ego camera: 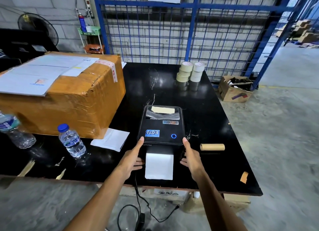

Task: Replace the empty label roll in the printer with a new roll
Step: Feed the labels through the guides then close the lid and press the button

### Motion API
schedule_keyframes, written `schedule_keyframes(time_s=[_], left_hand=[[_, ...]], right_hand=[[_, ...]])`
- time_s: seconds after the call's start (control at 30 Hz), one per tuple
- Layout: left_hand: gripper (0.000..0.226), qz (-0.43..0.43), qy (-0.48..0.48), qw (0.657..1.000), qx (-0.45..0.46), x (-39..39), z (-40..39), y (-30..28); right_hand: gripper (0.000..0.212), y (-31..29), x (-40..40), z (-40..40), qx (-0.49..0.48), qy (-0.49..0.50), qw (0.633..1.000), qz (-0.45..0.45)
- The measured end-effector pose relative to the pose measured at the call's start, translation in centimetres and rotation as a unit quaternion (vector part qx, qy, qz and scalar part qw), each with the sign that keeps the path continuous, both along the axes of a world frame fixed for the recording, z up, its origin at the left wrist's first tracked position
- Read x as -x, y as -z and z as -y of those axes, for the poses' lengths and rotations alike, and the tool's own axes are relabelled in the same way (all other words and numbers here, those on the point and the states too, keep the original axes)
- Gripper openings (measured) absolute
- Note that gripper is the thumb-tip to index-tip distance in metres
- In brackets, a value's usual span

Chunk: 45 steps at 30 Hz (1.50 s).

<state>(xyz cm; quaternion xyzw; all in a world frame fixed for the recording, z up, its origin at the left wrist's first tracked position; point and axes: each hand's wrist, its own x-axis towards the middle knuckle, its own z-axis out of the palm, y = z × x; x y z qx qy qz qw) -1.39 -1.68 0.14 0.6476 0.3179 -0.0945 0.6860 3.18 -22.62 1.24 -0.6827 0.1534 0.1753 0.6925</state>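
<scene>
Gripping the black plastic label printer (pixel 161 127) on the black table (pixel 224 127): my left hand (pixel 133 159) and right hand (pixel 190 157) clasp its front corners (lid shut), white label strip (pixel 159 166) hanging out, empty brown cardboard core (pixel 212 147) lying just right.

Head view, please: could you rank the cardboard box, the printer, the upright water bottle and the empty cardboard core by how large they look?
1. Cardboard box, clearly largest.
2. Printer.
3. Upright water bottle.
4. Empty cardboard core, smallest.
The wide-angle lens distorts the view, but the gaps look clear.
</scene>
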Motion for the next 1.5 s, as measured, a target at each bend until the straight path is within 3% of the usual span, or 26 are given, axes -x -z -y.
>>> schedule_keyframes(time_s=[0.3,0.43,0.53,0.7,0.93,1.4,1.5], left_hand=[[0.104,0.003,0.003,1.000,0.005,-0.3,-0.2,0.3],[0.114,0.002,-0.006,1.000,0.010,-0.2,-0.2,0.1],[0.110,0.003,-0.003,1.000,0.010,-0.2,-0.2,0.2],[0.101,0.014,0.007,1.000,0.004,-0.3,-0.3,0.5],[0.104,0.026,0.021,0.999,-0.002,-0.3,-0.3,0.5],[0.107,0.021,0.048,0.999,-0.015,-0.2,-0.6,0.2],[0.108,0.014,0.056,0.998,-0.022,0.0,-0.6,0.0]], right_hand=[[0.066,0.2,0.1,-0.3,-0.015,0.019,1.000,0.001],[0.051,0.3,0.1,-0.6,-0.018,0.038,0.999,0.000],[0.056,0.4,-0.1,-0.5,-0.017,0.031,0.999,-0.001],[0.028,0.7,-0.1,-0.3,-0.016,0.036,0.999,0.016],[0.031,1.1,-0.2,-0.2,-0.016,0.032,0.999,0.034],[0.059,2.0,-0.4,-0.2,0.016,0.018,0.999,0.041],[0.055,1.6,-0.2,-0.2,0.026,0.013,0.999,0.044]])
